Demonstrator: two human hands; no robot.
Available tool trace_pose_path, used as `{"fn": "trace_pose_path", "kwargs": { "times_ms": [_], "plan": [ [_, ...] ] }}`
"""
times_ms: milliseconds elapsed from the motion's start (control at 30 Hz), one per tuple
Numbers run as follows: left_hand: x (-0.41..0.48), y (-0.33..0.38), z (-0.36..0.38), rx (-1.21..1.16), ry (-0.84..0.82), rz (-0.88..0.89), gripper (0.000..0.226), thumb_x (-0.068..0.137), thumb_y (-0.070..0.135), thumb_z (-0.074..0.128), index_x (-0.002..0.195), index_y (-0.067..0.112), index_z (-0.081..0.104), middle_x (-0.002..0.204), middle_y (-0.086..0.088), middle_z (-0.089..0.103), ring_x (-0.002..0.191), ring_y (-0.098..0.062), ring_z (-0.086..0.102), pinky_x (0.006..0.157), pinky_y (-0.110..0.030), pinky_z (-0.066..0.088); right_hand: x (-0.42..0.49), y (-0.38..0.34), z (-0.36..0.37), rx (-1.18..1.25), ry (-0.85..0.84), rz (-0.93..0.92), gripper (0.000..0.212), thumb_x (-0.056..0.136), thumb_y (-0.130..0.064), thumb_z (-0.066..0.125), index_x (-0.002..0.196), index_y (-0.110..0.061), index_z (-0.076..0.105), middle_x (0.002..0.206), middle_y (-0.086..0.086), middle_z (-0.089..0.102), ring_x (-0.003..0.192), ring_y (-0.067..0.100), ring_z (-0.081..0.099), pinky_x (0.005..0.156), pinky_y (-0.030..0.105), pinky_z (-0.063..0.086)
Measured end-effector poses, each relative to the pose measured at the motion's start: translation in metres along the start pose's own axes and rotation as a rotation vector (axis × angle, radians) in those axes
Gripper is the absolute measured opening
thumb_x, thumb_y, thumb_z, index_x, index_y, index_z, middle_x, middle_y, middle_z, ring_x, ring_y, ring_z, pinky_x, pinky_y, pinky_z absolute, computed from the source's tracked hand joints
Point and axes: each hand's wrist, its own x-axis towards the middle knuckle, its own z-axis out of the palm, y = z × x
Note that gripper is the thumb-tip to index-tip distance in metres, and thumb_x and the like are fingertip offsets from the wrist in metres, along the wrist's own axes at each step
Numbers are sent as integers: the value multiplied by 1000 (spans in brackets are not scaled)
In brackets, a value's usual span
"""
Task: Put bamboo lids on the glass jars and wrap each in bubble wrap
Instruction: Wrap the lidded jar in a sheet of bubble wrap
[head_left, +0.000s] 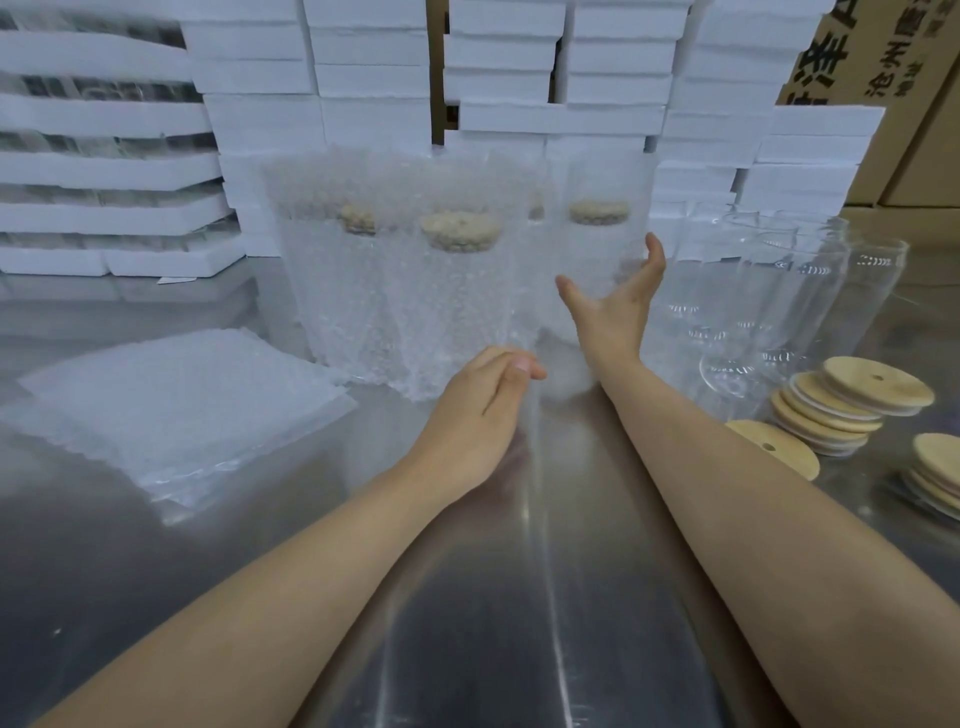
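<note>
Both reach forward: left hand (483, 400) curled, hold unclear; right hand (618, 299) spread, released.

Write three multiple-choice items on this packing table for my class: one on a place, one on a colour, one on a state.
1. Where does the bubble wrap stack lie? A on the floor; B left of the wrapped jars; C among the lids.
2. What colour are the stacked boxes behind? A blue; B black; C white.
3. How is the right hand? A open, fingers spread; B gripping a lid; C flat on the table.
Key: B, it lies to their left; C, every one is white; A, thumb and fingers splay by a wrapped jar.
</note>
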Motion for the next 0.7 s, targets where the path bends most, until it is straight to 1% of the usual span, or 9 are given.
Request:
{"fn": "trace_pose_path", "kwargs": {
  "times_ms": [67,133,233,333,400,467,533,600,700],
  "plan": [
    [0,0,0,-5,-18,-3,34,104,18,34,105,9,67,116,2,60,106,5,50,90,0,28,-1,2,1,-11,-67,-19,95,75,-29,79,147,-15,19,145,-4,23,125,0,29,99,0,25],
    [-2,0,0,-16,-46,-19,34,104,19,33,104,12,66,115,5,59,101,12,49,90,-2,32,-3,1,1,-8,-74,-23,96,73,-34,77,148,-18,19,144,-5,23,121,-6,25,87,-10,19],
    [-1,0,-3,-7,-33,-27,33,104,18,33,105,12,66,115,3,60,104,6,51,90,-2,31,-11,-10,0,-19,-33,-35,98,70,-39,74,148,-16,20,142,-3,26,124,0,28,82,-11,19],
    [1,-1,-4,-1,12,-43,31,104,21,35,117,12,62,119,1,60,111,-5,53,95,-12,36,-23,-19,-3,35,-64,-71,99,70,-34,76,147,-9,19,134,-7,24,122,-2,27,92,-8,18],
    [2,-2,-3,-20,16,-73,32,103,25,37,130,18,51,129,5,56,114,-2,52,95,-16,38,-32,-24,-4,50,-184,-87,100,73,-33,76,149,-9,14,137,-8,20,127,-1,24,99,-4,17],
    [2,-5,-2,-33,-1,-93,39,103,28,38,142,24,37,136,9,50,112,3,51,93,-13,37,-40,-28,-5,24,-309,-115,101,75,-35,74,150,-12,9,138,-9,17,130,-2,22,103,-2,15],
    [3,-7,-2,-41,-10,-107,45,102,29,39,146,28,28,134,13,48,107,10,50,87,-7,37,-44,-30,-5,23,-377,-100,102,78,-36,74,150,-15,6,140,-8,16,133,1,20,108,7,17],
    [4,-10,-3,-47,-7,-114,46,102,29,40,146,29,27,133,12,49,107,10,50,84,-5,39,-45,-33,-6,35,-398,-32,103,81,-36,75,152,-16,3,147,-5,15,134,0,18,109,14,18],
    [4,-12,-3,-42,0,-114,45,101,26,43,144,27,31,133,11,51,104,12,50,81,-2,39,-45,-39,-11,98,-380,57,101,82,-39,75,152,-24,4,158,-4,10,130,-9,15,101,3,18]
  ]
}}
